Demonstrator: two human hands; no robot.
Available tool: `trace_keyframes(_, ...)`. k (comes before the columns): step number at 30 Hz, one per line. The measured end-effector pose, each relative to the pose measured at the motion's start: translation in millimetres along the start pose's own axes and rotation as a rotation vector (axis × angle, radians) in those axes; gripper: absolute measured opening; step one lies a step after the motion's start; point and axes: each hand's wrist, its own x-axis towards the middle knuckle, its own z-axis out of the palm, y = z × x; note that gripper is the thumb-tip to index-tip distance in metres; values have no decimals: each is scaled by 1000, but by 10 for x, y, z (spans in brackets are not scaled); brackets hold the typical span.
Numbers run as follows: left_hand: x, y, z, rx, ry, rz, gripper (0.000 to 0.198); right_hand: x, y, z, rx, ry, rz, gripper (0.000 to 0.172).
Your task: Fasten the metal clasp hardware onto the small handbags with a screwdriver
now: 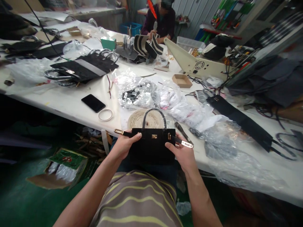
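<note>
A black handbag (151,149) is held upright in front of my lap, at the table's front edge. My left hand (125,143) grips its left side, the thumb on the front panel. On the right side my right hand (182,151) grips it the same way. The bag's arched handle (153,110) stands up, and a small gold clasp (154,136) sits at the centre of the front. A strap with a gold metal plate (118,131) sticks out by my left hand, and another shiny plate (187,144) by my right. Behind the bag lies a round cream roll (134,119).
A phone (93,103) and a tape roll (105,115) lie to the left. Plastic bags of metal parts (134,94) fill the middle. Black bags (85,67) lie back left, a long black piece (241,123) right. A person (161,19) works across the table beside a cream machine (199,64).
</note>
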Motion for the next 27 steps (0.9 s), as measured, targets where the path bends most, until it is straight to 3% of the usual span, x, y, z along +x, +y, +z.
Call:
trace_keyframes(2,8,12,34,-8,-29,-20,47,-11,-131,-17,39,-124,-48,68)
trace_keyframes(3,15,18,51,-23,-38,-29,48,-4,-201,-33,48,-139,-83,59)
trace_keyframes(9,5,91,-9,-116,-109,-135,48,97,-380,-128,49,-223,-177,43)
trace_keyframes(14,-49,95,-93,-124,-194,-120,48,108,-330,25,31,-68,-230,39)
trace_keyframes(19,-50,33,-68,-43,15,27,43,53,-371,176,-74,52,-295,39)
trace_keyframes(21,-48,38,-72,-33,47,75,41,61,-398,165,-54,31,-293,41)
trace_keyframes(25,-56,60,-93,-92,42,77,39,125,-420,109,105,-141,-188,49)
trace_keyframes(27,-62,42,-78,-149,40,77,41,140,-419,137,129,-92,-171,54)
